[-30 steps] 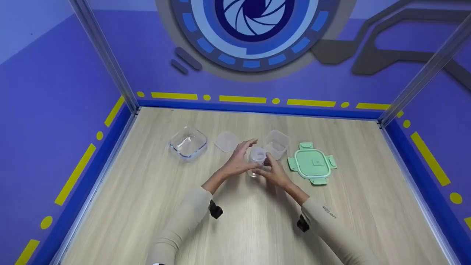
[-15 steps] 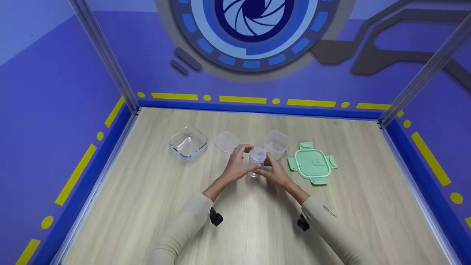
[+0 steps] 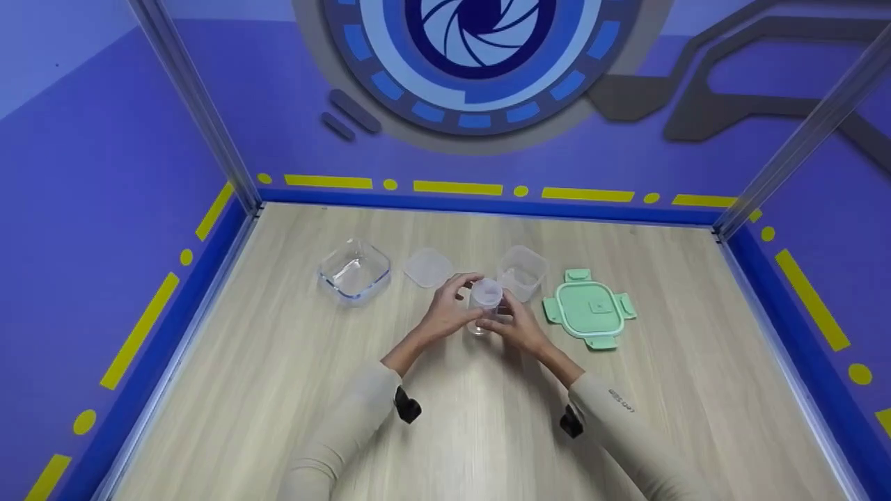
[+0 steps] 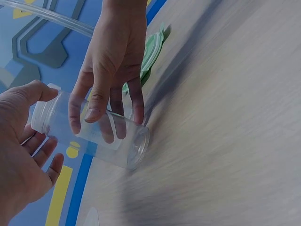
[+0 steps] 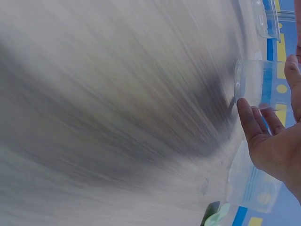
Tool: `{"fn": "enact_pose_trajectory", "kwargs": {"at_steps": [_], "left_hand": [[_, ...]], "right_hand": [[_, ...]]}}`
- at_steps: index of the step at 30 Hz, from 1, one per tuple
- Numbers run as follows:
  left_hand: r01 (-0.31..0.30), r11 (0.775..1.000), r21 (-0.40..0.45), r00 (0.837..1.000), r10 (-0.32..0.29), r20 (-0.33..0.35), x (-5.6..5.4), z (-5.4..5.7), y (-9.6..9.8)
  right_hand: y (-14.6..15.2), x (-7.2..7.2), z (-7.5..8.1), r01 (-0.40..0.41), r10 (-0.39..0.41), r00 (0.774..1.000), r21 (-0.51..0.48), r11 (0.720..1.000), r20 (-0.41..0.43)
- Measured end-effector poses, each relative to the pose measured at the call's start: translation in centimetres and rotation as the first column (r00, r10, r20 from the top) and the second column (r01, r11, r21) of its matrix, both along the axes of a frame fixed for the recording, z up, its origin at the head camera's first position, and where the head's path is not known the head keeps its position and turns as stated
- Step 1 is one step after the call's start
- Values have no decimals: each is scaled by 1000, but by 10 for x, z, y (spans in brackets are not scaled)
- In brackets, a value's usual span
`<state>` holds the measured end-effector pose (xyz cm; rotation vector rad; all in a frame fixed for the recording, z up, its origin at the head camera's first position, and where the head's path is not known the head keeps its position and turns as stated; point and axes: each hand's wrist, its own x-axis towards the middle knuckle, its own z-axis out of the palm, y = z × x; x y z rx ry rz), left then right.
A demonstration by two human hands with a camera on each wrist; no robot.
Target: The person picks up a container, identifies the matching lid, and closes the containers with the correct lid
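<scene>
While the clear jar (image 4: 92, 136) is upright, the left hand (image 3: 445, 312) grips its lid (image 4: 41, 116) from one side. From the other, the right hand (image 3: 523, 328) (placed lower) holds the jar near the worktop (image 3: 459, 431).

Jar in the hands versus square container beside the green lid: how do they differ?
The jar is round and capped; the square container has corners and an open top. The left hand and right hand hold the jar; the square container sits on the table. The jar looks clear; the square container looks cloudier. Both are see-through.
</scene>
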<state>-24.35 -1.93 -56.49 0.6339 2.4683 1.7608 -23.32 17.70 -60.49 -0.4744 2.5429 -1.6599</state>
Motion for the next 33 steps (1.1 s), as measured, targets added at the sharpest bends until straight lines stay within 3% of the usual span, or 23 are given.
{"fn": "enact_pose_trajectory", "kwargs": {"at_steps": [8,17,23,27,33], "left_hand": [[90,996,-9,996,-90,23,-2,0,-6],[98,995,-3,995,-98,33,-4,4,-3],[-20,1000,-15,1000,20,9,3,6,4],[-109,993,-37,993,107,-59,9,5,8],[-169,984,-50,980,162,-117,14,3,10]], "right_hand": [[0,3,-3,-27,27,1000,28,999,-4],[2,1,0,-16,15,1000,25,1000,21],[3,1,2,7,-9,999,34,999,52],[3,1,2,9,-11,999,42,999,46],[2,2,-1,1,-3,1000,60,998,31]]}}
